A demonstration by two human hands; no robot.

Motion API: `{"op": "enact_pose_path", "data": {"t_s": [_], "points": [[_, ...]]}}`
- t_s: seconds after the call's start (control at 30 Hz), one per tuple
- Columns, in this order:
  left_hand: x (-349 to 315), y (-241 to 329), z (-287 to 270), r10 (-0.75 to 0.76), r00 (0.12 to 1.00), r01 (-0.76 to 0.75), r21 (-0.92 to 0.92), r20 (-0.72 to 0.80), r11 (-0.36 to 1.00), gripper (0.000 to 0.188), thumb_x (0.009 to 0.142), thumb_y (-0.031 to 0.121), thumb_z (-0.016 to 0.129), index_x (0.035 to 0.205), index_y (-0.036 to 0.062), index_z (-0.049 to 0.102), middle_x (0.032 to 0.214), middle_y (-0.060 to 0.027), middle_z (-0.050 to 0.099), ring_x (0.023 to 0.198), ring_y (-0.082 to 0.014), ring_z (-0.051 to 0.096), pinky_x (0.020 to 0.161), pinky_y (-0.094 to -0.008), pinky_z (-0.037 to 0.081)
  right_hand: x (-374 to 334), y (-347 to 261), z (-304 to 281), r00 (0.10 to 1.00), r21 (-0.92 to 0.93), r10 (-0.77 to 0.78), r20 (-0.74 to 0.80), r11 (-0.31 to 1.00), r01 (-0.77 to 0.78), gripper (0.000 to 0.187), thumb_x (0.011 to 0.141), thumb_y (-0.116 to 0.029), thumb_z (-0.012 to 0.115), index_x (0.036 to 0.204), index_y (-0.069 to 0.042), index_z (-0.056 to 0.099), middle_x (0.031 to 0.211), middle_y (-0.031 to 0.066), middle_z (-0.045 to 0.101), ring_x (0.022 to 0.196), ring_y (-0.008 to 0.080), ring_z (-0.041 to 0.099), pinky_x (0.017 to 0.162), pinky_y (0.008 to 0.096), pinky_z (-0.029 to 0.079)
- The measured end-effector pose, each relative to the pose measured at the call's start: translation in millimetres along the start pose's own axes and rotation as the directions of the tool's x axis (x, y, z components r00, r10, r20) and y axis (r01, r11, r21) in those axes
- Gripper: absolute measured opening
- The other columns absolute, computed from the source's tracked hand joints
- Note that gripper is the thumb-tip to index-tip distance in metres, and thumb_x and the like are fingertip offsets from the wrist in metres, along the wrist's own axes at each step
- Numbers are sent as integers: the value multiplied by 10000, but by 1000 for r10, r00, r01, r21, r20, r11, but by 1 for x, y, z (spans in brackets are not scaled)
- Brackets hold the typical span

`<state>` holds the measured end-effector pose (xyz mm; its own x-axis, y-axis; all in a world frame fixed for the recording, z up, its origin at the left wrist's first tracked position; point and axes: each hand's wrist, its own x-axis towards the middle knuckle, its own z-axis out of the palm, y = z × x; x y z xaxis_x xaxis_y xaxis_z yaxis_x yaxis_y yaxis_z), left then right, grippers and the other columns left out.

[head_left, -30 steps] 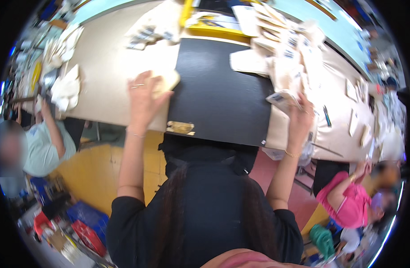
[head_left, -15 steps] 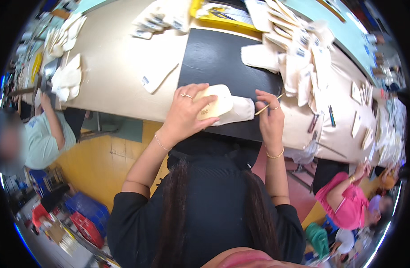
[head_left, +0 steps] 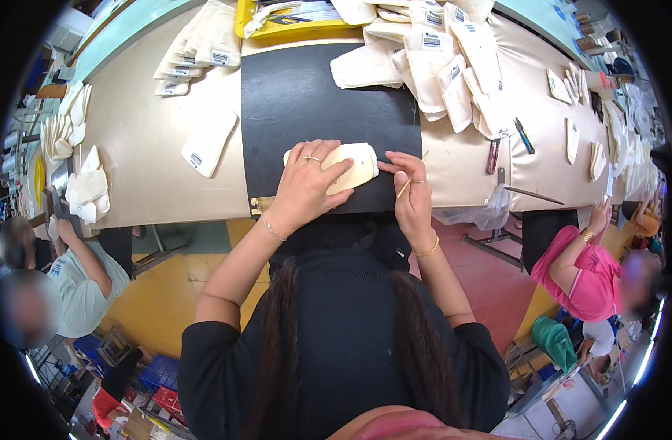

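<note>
My left hand point(head_left: 310, 176) grips a pale yellow flat template point(head_left: 356, 167), its fingers spread across the top and thumb at the near edge. The template has rounded corners and lies over a white fabric piece point(head_left: 374, 158); only a strip of the fabric shows at the right end. Whether the template is on top of the fabric or partly inside it, I cannot tell. My right hand point(head_left: 413, 194) holds a thin wooden stick point(head_left: 404, 188) between thumb and fingers. Its extended forefinger is at the fabric's right end. Both hands are over a black mat point(head_left: 314, 95).
Piles of white fabric pieces lie at far right point(head_left: 431, 55) and far left point(head_left: 204, 37). A single piece point(head_left: 210, 143) sits left of the mat. A yellow tray point(head_left: 299, 28) stands behind. To the right are a red cutter point(head_left: 492, 155) and a dark pen point(head_left: 523, 136). Other people work at both sides.
The template has come down flatter over the fabric piece, covering more of it. My right hand has moved closer to the fabric's right end, stick still held. The head view has shifted.
</note>
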<state>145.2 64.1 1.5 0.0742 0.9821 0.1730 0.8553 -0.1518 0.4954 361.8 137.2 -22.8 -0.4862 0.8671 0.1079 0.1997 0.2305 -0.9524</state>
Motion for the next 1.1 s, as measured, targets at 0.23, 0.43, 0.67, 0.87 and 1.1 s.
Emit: {"op": "enact_pose_path", "data": {"t_s": [0.23, 0.43, 0.67, 0.87, 1.1], "points": [[0, 1, 4, -3, 1000, 3, 36, 2, 999, 494, 722, 272, 847, 1177, 143, 702, 1320, -130, 580, 1221, -334, 538, 1075, -502, 387, 4, -9, -4, 999, -46, 10, -37, 999, -12, 318, 1092, -259, 491, 1265, -21, 611, 987, 116, 686, 889, 196, 664, 796, 301, 510], [2, 15, 5, -63, 997, 58, 127, 36, 990, 480, 733, 244, 840, 1173, 121, 694, 1351, -169, 566, 1261, -356, 526, 1122, -529, 377, 19, -21, -4, 997, -190, -40, -67, 981, 27, 292, 1083, -238, 529, 1090, 1, 699, 874, 104, 681, 744, 179, 645, 689, 296, 506], [3, 23, 3, -102, 991, 84, 196, 84, 977, 518, 745, 231, 833, 1222, 122, 663, 1375, -188, 559, 1283, -366, 519, 1125, -516, 381, 31, -17, 12, 998, -236, -67, -15, 970, 62, 210, 1014, -206, 636, 918, -22, 665, 772, 99, 672, 662, 265, 641, 639, 359, 500], [6, 23, 0, -100, 988, 74, 211, 114, 975, 507, 742, 244, 836, 1203, 118, 667, 1368, -196, 566, 1278, -365, 521, 1116, -511, 386, 40, -18, 11, 978, -402, -190, 90, 891, 210, 133, 954, -177, 683, 897, -57, 668, 755, 102, 664, 675, 287, 641, 654, 388, 508], [8, 23, 0, -100, 985, 66, 228, 141, 971, 509, 739, 243, 837, 1200, 109, 668, 1361, -189, 575, 1266, -361, 530, 1107, -493, 390, 47, -33, 9, 938, -509, -274, 214, 788, 346, 143, 927, -177, 692, 843, -70, 649, 752, 74, 666, 672, 255, 649, 624, 375, 517]]}}
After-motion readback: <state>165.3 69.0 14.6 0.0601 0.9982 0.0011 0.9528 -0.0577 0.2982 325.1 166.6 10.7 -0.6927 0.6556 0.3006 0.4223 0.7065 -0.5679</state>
